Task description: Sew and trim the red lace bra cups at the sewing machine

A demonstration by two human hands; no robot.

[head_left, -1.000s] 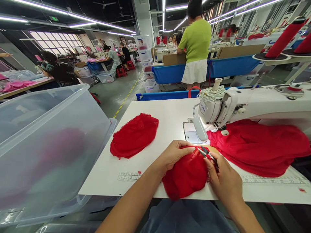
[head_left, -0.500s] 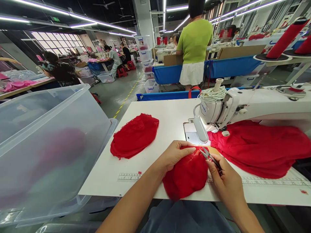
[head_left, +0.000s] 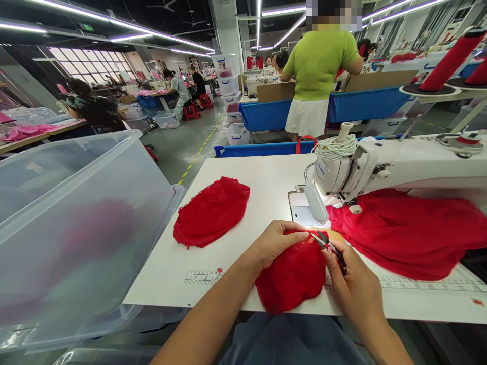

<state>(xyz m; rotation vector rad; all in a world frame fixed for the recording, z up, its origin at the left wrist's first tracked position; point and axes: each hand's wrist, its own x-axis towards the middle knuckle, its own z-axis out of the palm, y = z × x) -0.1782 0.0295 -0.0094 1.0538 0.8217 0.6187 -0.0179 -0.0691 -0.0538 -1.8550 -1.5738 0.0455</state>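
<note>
My left hand [head_left: 276,244] pinches the top edge of a small red fabric piece [head_left: 292,279], which hangs slightly over the table's front edge. In my right hand [head_left: 355,281] is a pair of thread snips [head_left: 327,245], fingers wrapped round the handles. The blades are parted at the fabric's top edge, close to my left fingertips. A second red fabric piece [head_left: 213,213] lies flat on the left of the white table [head_left: 160,284]. Under the arm of the sewing machine [head_left: 414,162] rests a larger gathered red fabric [head_left: 411,233].
A translucent plastic bin [head_left: 83,238] stands against the table's left side. Red thread cones [head_left: 452,61] rise at the right. Beyond the table, a person in a green top [head_left: 323,66] stands by blue fabric troughs [head_left: 266,116]. A printed ruler [head_left: 203,276] runs along the front edge.
The snips' blades have shifted very slightly at the fabric edge, while both hands stay almost in place. The person in green has moved right and raised an arm.
</note>
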